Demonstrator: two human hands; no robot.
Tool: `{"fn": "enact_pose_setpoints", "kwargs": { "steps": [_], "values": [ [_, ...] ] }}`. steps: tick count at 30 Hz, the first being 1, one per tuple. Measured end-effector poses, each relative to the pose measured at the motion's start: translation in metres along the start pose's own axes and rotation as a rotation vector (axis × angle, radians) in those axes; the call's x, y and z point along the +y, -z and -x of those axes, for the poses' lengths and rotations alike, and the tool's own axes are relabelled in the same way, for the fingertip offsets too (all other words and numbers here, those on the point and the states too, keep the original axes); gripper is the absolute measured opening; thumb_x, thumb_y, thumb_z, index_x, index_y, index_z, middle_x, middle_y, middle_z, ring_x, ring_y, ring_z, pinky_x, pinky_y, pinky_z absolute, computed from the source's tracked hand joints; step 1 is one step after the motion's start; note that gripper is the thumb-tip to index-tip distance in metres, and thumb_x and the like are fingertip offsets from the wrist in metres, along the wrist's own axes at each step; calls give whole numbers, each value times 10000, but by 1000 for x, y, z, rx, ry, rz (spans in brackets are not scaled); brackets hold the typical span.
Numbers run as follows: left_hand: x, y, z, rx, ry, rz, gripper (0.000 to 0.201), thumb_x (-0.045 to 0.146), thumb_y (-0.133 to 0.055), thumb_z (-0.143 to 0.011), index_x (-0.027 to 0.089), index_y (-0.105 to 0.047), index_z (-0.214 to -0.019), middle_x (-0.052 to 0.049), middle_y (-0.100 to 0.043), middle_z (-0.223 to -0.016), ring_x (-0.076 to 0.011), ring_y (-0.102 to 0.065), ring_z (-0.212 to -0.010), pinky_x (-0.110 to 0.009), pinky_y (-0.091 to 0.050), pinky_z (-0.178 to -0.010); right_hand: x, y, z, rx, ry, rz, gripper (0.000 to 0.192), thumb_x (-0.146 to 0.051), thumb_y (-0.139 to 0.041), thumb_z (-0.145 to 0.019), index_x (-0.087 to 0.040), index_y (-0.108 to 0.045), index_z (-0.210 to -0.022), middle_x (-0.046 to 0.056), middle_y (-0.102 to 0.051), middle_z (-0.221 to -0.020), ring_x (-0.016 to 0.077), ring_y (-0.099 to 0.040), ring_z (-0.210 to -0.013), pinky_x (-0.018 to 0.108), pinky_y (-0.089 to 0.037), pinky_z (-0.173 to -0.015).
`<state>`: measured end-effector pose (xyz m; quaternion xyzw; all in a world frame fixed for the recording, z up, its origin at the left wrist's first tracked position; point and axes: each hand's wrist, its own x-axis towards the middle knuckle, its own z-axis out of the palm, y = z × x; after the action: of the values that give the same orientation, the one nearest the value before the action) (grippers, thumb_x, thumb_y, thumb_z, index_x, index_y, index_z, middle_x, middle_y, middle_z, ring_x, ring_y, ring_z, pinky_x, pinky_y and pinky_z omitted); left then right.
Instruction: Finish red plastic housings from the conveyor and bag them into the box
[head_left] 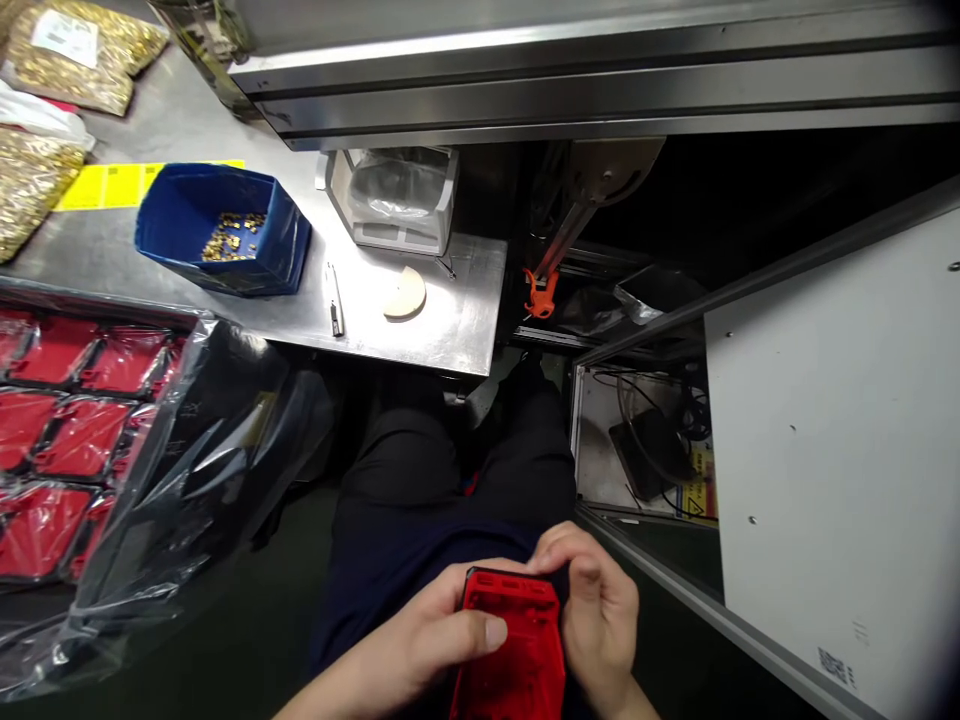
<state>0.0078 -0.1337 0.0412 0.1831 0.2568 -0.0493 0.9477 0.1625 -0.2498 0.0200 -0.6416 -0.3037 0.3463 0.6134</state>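
Low in the head view, over my lap, I hold a red plastic housing (517,650) with both hands. My left hand (420,640) grips its left side, thumb lying across the top face. My right hand (596,610) wraps the right side, fingers curled over the upper edge. The housing's lower end runs out of the frame.
A steel table (450,330) carries a blue bin (225,228) of small brass parts, a scale (397,195), a round disc (405,293) and a pen-like tool (335,300). Bagged red housings in trays (60,440) lie left. An open white cabinet (832,450) stands right.
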Motion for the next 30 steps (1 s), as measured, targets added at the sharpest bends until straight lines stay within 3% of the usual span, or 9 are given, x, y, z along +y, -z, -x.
{"fn": "enact_pose_setpoints", "kwargs": {
  "steps": [2, 3, 7, 12, 17, 21, 25, 27, 30],
  "values": [
    [0, 1, 0, -1, -4, 16, 478, 358, -750, -825, 160, -654, -1249, -81, -653, -1060, -191, -566, -908, -288, -428, -824, 2, 1, 1, 122, 29, 46, 379, -388, -399, -1097, -229, -667, -883, 19, -604, -800, 166, -607, -811, 302, -486, -737],
    [0, 1, 0, 4, -7, 15, 473, 337, -739, -830, 163, -646, -1259, -81, -651, -1061, -191, -564, -908, -289, -429, -821, 2, 2, 0, 95, 33, 72, 379, -413, -394, -1095, -230, -681, -929, 32, -624, -853, 177, -617, -862, 317, -494, -773],
    [2, 2, -1, -30, -42, -45, 367, 317, -740, -824, 149, -654, -1139, -39, -581, -955, -146, -482, -821, -253, -388, -750, -5, 0, -7, -280, 9, 76, 478, -562, -374, -1064, -237, -724, -1073, 87, -717, -989, 244, -661, -975, 405, -543, -833],
    [5, 4, -1, -92, -52, -15, 404, 268, -766, -766, 148, -627, -1126, -7, -521, -891, -120, -430, -765, -231, -341, -692, -10, -7, -8, -193, 111, 92, 310, -493, -499, -1044, -266, -709, -1026, 45, -730, -898, 211, -667, -873, 369, -556, -762],
    [5, 4, -1, -101, -60, 25, 470, 240, -756, -761, 151, -631, -1205, -28, -574, -969, -130, -482, -812, -239, -382, -745, -8, -4, -11, -352, 51, 108, 388, -523, -427, -1061, -266, -708, -1136, 73, -735, -998, 234, -671, -954, 396, -561, -811],
    [2, 6, 0, -71, -22, 35, 457, 267, -777, -760, 163, -638, -1182, -26, -616, -958, -138, -522, -831, -242, -399, -763, -6, -8, -4, -126, 145, 135, 224, -437, -559, -1034, -248, -665, -978, 23, -646, -837, 188, -603, -814, 331, -507, -714],
    [0, 6, 1, -56, 3, 22, 523, 287, -770, -772, 161, -623, -1258, -69, -678, -1071, -175, -588, -918, -283, -439, -839, 0, -7, 0, 90, 146, 287, 274, -440, -519, -1045, -227, -599, -894, 26, -532, -858, 195, -542, -851, 341, -442, -759],
    [-1, 6, 1, -54, 7, 38, 535, 299, -769, -782, 164, -610, -1275, -85, -700, -1102, -200, -625, -960, -315, -454, -882, 15, 5, -4, 162, 97, 360, 273, -396, -485, -1055, -216, -595, -882, 43, -545, -920, 204, -552, -901, 357, -435, -816],
    [-1, 7, 2, -53, 21, 62, 558, 320, -776, -788, 173, -592, -1294, -127, -712, -1198, -284, -651, -1105, -396, -456, -971, 60, 41, -13, 345, -21, 458, 281, -429, -520, -1036, -196, -622, -917, 38, -580, -929, 192, -569, -881, 348, -449, -824]
  ]
}}
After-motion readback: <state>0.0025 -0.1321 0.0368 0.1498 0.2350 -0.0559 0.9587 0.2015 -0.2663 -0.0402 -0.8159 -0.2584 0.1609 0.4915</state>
